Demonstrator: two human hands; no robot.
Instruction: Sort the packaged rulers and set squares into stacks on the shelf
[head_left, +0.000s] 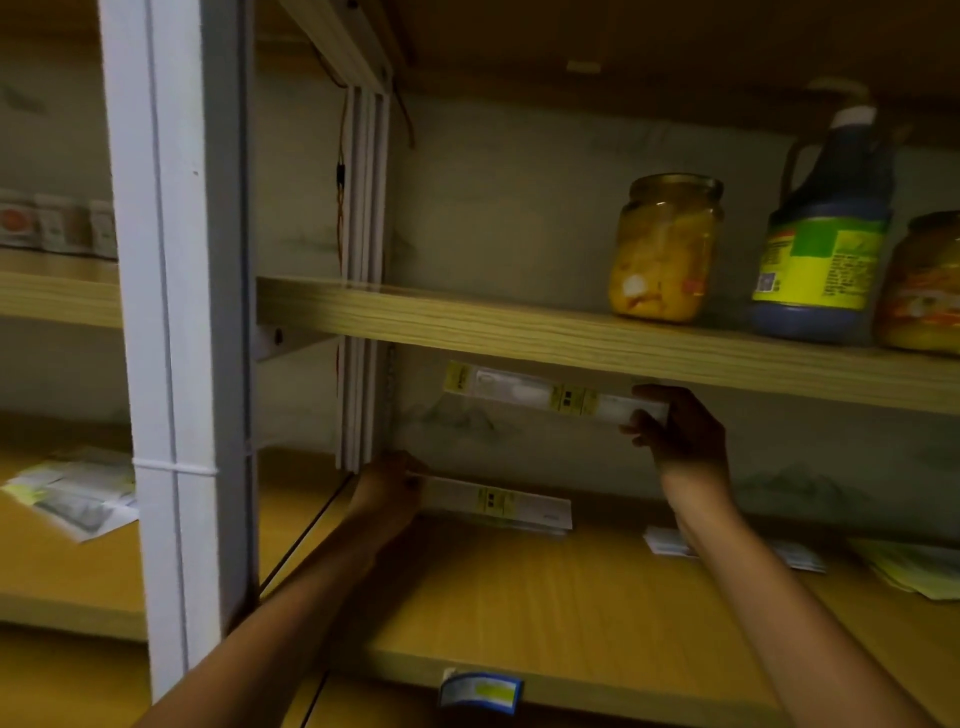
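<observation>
I am holding a packaged ruler (553, 395) up in the air just under the upper shelf board (571, 338), my right hand (675, 426) pinching its right end with the fingers curled round the packet, so that grip is closed on it. Its long axis is running roughly from ten o'clock to four o'clock, the free end with the yellow label pointing away toward the back left corner. Below it, at about seven o'clock from the raised packet, the stack of rulers (498, 504) is lying flat on the lower shelf (545, 597), against the back wall, its long axis nearly parallel to the one I am carrying. My left hand (387, 491) is resting at the left end of that stack, fingers bent against the packet edge; whether it is truly gripping or only steadying I cannot tell for sure. As I judge it, the coming move is turning on that near-parallel lie: the right hand is needing only to lower the ruler toward seven o'clock and lay it on top. Further out at three o'clock, more packets (670, 543) are lying behind my right forearm, and a looser pile (914, 569) beyond. Above, a glass jar (665, 249) and a dark bottle (823, 228) are standing. Past the white upright (176, 364), other packets (78, 493) are lying at nine o'clock.
</observation>
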